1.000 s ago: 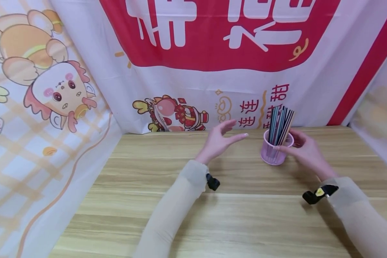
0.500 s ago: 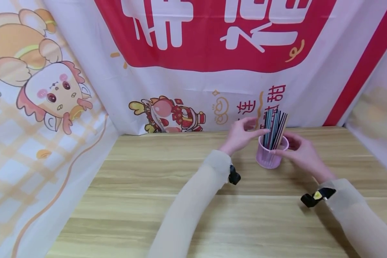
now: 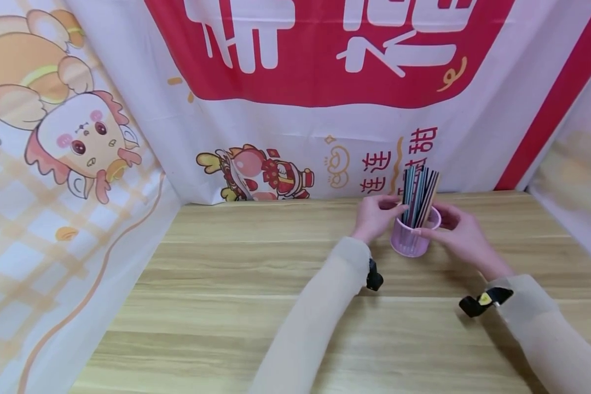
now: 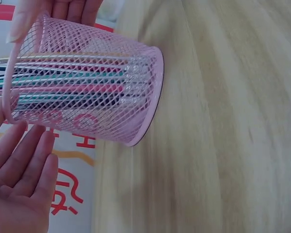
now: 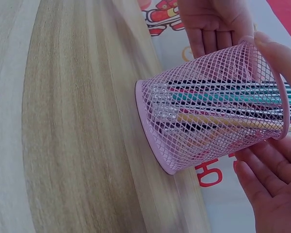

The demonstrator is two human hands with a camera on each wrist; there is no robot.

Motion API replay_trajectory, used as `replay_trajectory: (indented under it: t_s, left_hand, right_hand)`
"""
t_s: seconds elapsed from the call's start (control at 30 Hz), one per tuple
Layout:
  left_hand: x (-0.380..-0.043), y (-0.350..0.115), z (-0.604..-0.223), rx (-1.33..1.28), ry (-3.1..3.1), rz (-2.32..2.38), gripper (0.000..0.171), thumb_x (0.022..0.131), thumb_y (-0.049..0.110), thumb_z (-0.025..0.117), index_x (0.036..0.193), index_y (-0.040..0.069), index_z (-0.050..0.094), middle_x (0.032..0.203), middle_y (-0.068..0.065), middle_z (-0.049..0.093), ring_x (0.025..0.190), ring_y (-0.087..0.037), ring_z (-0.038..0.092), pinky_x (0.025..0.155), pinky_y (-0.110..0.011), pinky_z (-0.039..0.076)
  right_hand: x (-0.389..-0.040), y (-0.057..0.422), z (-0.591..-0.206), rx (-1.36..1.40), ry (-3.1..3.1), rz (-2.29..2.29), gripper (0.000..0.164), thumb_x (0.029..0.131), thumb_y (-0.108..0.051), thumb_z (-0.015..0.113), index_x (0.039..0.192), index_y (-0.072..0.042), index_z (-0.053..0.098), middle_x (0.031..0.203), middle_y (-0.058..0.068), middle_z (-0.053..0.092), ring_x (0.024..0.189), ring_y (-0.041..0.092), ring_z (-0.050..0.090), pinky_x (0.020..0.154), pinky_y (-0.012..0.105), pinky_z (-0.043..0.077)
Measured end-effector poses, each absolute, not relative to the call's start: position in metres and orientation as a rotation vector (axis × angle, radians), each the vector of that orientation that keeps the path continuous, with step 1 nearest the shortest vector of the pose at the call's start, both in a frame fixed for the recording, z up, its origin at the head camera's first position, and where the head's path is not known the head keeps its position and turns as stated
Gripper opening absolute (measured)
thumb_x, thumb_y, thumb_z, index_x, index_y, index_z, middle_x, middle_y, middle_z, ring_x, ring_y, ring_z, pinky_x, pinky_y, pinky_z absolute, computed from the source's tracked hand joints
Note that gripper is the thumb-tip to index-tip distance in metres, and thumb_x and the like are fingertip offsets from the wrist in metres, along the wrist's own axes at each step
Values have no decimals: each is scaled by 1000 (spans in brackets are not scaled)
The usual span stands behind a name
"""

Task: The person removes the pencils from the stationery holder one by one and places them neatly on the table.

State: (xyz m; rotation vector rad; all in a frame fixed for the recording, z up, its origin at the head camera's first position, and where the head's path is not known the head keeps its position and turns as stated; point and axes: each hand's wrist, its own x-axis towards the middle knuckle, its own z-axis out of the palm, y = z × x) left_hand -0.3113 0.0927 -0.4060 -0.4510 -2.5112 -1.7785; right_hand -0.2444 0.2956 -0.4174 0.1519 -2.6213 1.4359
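A pink mesh pen holder (image 3: 410, 241) stands upright on the wooden table (image 3: 276, 328), near its back edge. Several thin pencil-like sticks (image 3: 416, 191) in teal, black, pink and gold lean in it, clear glittery ends down. My right hand (image 3: 460, 238) holds the holder from the right, thumb across the rim and fingers behind. From the left my left hand (image 3: 372, 219) reaches round, its thumb at the rim beside the sticks. In the left wrist view, the fingers (image 4: 26, 165) of that hand extend loosely beside the mesh wall. The far side of the holder is partly hidden.
A white cloth with red print (image 3: 320, 65) hangs right behind the table. Another patterned cloth (image 3: 93, 219) borders the left side, and a pale one (image 3: 571, 180) the right. Black wrist straps (image 3: 374, 275) sit at both sleeve cuffs.
My left hand has moved right to the pen holder, then slightly lower, with thumb and fingers closer together. My right hand stays at the holder. The view has shifted a little.
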Motion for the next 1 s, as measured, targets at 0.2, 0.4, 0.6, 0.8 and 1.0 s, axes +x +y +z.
replay_trajectory:
  t_s: [0.2,0.4,0.6,0.8,1.0]
  left_hand:
    - [-313,98,-410,-394,-2494,-1730,25,88,28,83,110,17,79,100,10,76,86,3,66,79,-12,54]
    - [-313,104,-411,-328,-2474,-1721,20,87,26,84,106,20,80,96,12,76,86,3,66,80,-13,54]
    - [-310,104,-404,-295,-2426,-1796,16,87,22,83,102,18,81,90,12,74,80,2,65,73,-14,55]
    - [-314,96,-396,-357,-2288,-1907,16,88,17,82,103,12,80,89,11,74,78,0,65,71,-15,55]
    - [-314,89,-378,-413,-2179,-1946,18,89,21,82,105,13,79,93,10,75,82,0,66,74,-17,56]
  right_hand:
    - [-245,295,-417,161,-2637,1417,82,85,-40,85,151,-8,47,139,17,58,118,31,58,86,14,47]
    - [-245,295,-418,164,-2640,1397,82,86,-39,84,152,-8,46,141,17,57,119,32,58,86,15,48]
    - [-242,295,-415,172,-2647,1407,83,87,-38,83,153,-6,44,142,20,55,121,35,56,88,16,47]
    - [-243,295,-413,143,-2692,1412,85,88,-43,81,155,-8,40,145,21,52,124,36,53,98,37,50]
    - [-244,297,-416,171,-2684,1399,84,89,-39,81,155,-6,40,144,22,52,123,37,54,90,22,48]
